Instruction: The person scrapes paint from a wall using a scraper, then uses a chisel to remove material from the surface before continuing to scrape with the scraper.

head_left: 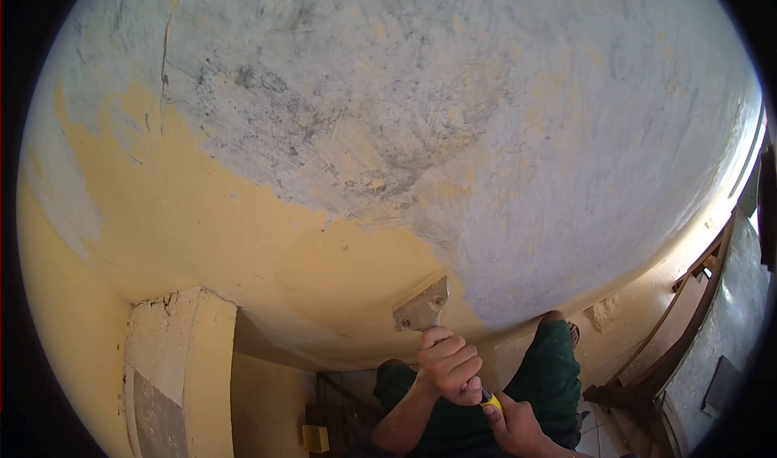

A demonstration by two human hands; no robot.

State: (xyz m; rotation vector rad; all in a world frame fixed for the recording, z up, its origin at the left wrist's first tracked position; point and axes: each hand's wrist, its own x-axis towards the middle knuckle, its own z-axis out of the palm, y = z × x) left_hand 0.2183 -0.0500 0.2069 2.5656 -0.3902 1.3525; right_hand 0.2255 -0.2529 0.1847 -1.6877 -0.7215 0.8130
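A wide-bladed paint scraper [421, 306] has its blade against the yellow-painted part of the wall [307, 268], close to the border with the bare grey part [550, 150]. My left hand [450, 366] is wrapped round the scraper near the blade. Behind it, my right hand [516, 426] grips the end of the black and yellow handle [490, 399]. Much of the handle is hidden under my fingers. Dark scuffs and scrape marks cover part of the grey surface.
At the lower left a yellow, chipped column-like block [212, 369] juts out, with a dark recess beside it. My knees in green trousers [550, 369] are close to the wall. On the right stands a grey-topped piece of furniture [716, 337]. A crack [165, 69] runs down the upper left wall.
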